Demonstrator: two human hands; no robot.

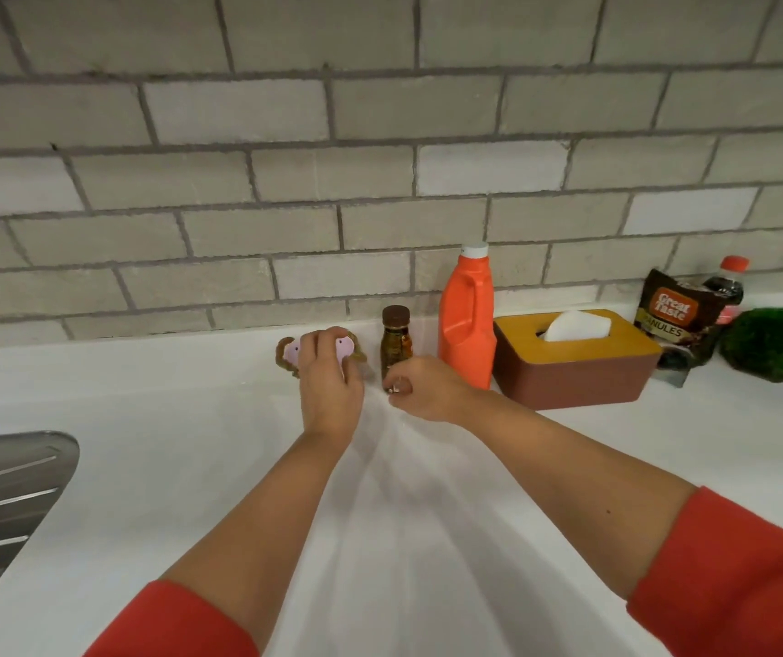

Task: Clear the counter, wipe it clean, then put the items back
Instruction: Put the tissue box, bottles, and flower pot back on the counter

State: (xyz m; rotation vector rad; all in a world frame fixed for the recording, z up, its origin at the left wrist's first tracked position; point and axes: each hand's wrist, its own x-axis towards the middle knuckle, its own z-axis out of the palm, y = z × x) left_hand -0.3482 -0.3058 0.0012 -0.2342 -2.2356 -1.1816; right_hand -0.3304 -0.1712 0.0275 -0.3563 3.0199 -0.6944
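Now, left grip round one pink toy, right grip unclear beside one brown bottle.

Left hand on pink item

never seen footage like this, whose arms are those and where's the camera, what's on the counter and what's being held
There is no machine: a person wears a camera on the head, looking down, so the arms in red sleeves are their own. It is the only view. The left hand grips a pink and brown frilly piece at the back of the white counter. The right hand curls at the foot of a small brown bottle; whether it grips it is unclear. Along the wall stand an orange jug, a tissue box, a coffee pouch, a soda bottle and a green ball. A steel drainboard shows at the left.
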